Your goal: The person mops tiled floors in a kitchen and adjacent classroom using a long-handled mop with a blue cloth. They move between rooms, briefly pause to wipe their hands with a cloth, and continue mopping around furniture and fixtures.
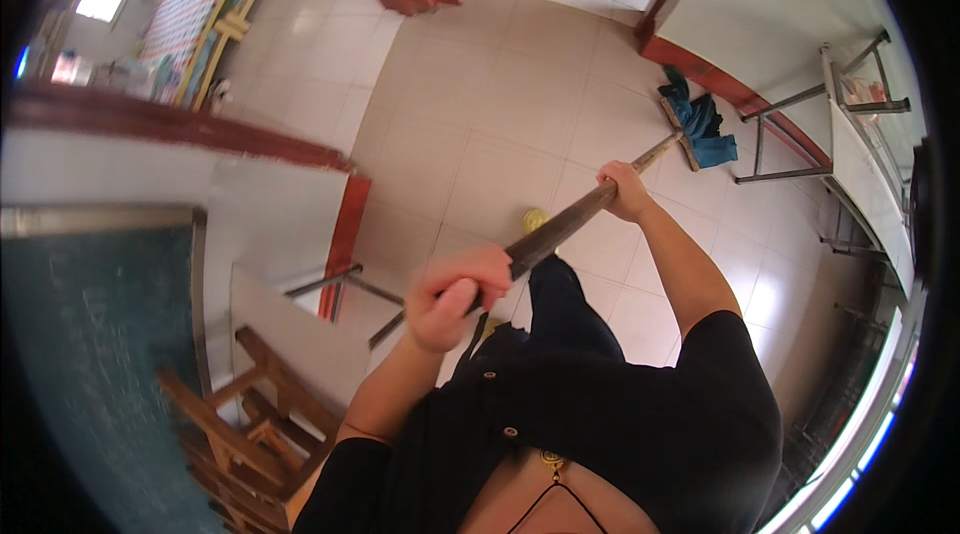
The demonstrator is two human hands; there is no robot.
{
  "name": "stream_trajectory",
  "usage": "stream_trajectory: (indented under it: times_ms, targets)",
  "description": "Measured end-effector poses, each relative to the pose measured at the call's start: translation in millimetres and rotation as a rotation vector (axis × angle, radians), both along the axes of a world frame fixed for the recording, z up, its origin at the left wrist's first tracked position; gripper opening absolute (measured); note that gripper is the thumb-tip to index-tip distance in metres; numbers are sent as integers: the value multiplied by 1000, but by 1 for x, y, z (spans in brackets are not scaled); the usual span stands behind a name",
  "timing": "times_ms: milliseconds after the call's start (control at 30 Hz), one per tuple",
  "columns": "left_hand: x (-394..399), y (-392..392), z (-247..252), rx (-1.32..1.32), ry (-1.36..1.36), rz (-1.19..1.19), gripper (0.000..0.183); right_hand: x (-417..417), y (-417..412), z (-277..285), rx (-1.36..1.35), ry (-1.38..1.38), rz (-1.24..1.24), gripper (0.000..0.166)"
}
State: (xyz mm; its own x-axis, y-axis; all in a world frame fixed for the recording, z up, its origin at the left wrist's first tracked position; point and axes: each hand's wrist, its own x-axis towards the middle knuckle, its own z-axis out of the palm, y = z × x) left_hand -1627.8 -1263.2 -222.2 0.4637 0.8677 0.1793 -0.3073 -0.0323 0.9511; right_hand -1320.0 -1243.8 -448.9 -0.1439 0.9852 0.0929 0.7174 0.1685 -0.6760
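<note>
A long wooden pole (564,228) slants from near my body out to the upper right. My left hand (459,298), slightly blurred, is closed round its near end. Farther along, my right hand (624,191) grips the same pole. At the pole's far end is a mop head (701,127) of blue-green and dark cloth fixed to a narrow wooden crossbar, down on the floor tiles beside the red-based wall. Both hands are in front of my dark clothing, and a yellow shoe (535,220) shows beneath the pole.
Light tiles cover the floor (495,136). At the right a white table (862,166) with metal legs stands along the wall. Wooden stools (255,414) are stacked at the lower left by a green chalkboard (97,354). Doorways with red frames open at the top; a wooden bed frame (225,31) stands beyond one.
</note>
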Motion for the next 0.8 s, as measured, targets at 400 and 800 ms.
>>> stream_trajectory:
  times_ms: [400,800]
  targets:
    - [-166,-204,190,1007,472,220,35,-312,-78,116,13,371,587,29]
    - [-184,-398,216,1312,632,985,39,-386,-278,147,-65,378,800,26]
